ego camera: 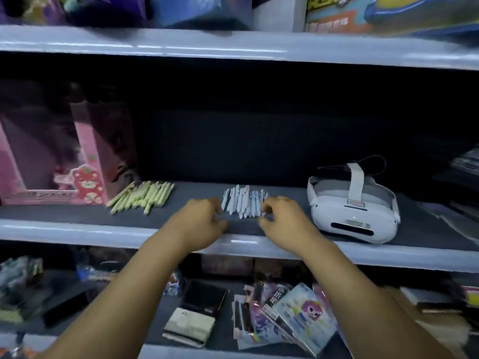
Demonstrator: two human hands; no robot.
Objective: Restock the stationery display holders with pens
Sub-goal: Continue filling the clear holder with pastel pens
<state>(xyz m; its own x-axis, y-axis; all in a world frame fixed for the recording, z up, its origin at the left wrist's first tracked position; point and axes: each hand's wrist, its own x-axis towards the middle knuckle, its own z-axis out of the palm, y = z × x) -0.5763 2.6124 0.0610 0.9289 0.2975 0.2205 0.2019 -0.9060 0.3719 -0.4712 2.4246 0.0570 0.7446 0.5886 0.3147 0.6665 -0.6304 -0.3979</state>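
Observation:
A pile of pale blue pens (pixel 242 202) lies on the dark middle shelf (pixel 77 229), near its front edge. My left hand (pixel 201 220) sits at the pile's left side with fingers loosely curled, touching or nearly touching the outer pens. My right hand (pixel 281 218) is at the pile's right side, fingers bent against the rightmost pens; the blur hides whether it pinches one. A second pile of pale green pens (pixel 142 196) lies further left on the same shelf. No display holder is in view.
A white VR headset (pixel 352 206) rests on the shelf right of my hands. A pink box with a bear picture (pixel 62 167) stands at the left. The lower shelf holds card packs (pixel 287 317) and small boxes (pixel 189 327). Boxes fill the top shelf.

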